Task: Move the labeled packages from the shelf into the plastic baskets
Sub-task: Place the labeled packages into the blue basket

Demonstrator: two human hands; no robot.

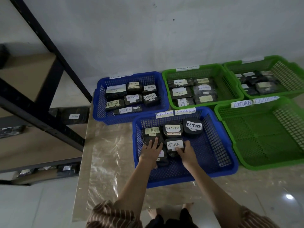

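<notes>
Both hands are down in the near blue basket (218,163), each on a black wrapped package. The right hand (186,153) has its grip clamped on the package (174,146) with the white "RETURN" label: thumb on the label's lower edge, fingers curled round the right side. That package sits just ahead of the hand, label face up, with the writing running left to right, so its long axis goes roughly across the basket. The left hand (152,151) lies flat with fingers straight and spread apart, pressing on the top of a second package (150,134) with a faded yellowish label; another dark package (162,157) sits partly under that wrist.

Behind those, two more packages: a roundish one (172,130) with a "RETURN" label plus an orange strip, and a drum-shaped one (192,127) with bold lettering. All look like glossy, crinkly black plastic wrap with paper labels.

The basket is rigid plastic mesh, with paper tags "RETURN" and "OVERDUE" on its far rim. Further out: a second blue basket (98,102) full of labeled packages, a green basket (230,83) behind it also filled, another green one (294,74) at far right, and a green one (263,142) to the right with nothing visible inside. They all sit on a shiny crinkled plastic sheet (105,153) over tiled floor. On the left, a black metal shelf (54,51) with tan boards holds a few dark packages.
</notes>
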